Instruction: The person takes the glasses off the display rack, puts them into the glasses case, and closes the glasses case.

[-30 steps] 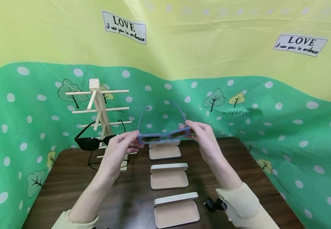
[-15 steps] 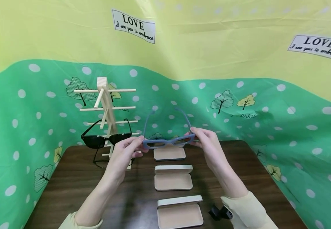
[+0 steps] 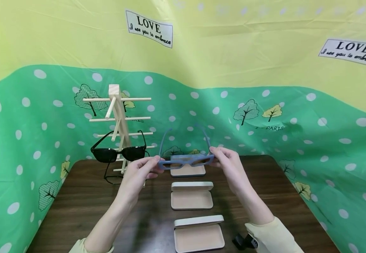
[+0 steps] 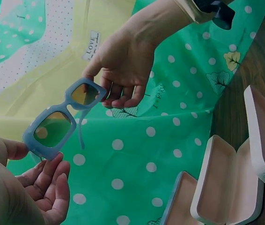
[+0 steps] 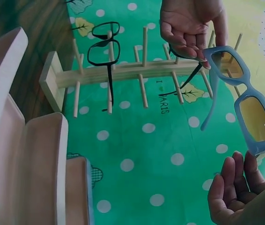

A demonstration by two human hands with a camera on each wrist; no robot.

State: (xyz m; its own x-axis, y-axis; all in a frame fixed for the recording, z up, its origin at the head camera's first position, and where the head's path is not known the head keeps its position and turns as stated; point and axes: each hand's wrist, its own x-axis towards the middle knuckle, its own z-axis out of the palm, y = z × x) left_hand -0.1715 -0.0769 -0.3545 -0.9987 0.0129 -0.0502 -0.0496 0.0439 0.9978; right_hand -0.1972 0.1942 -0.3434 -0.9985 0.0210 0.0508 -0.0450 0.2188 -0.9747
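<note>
A pair of blue-framed sunglasses [image 3: 202, 161] is held up in front of me, over the farthest case, its temples unfolded and pointing away. My left hand [image 3: 138, 174] pinches the left end of the frame between thumb and fingers. At the opposite end, near the hinge, my right hand [image 3: 228, 163] grips it the same way. The left wrist view shows yellowish lenses in the sunglasses [image 4: 53, 129]. Three glasses cases stand open in a column below: a near case [image 3: 198, 238], a middle case [image 3: 191, 200] and a far case [image 3: 187, 171], the last partly covered by the sunglasses.
Left of the hands stands a wooden display rack [image 3: 118, 112] with several pegs. Black sunglasses [image 3: 105, 155] hang on it, with thin black-framed glasses [image 5: 103, 52] lower down. A patterned cloth [image 3: 265, 140] rises behind the dark wooden table [image 3: 249, 196].
The head view has turned a little left. Both hands have lowered the blue sunglasses slightly, and the frame now lies more level; the temples sit lower too.
</note>
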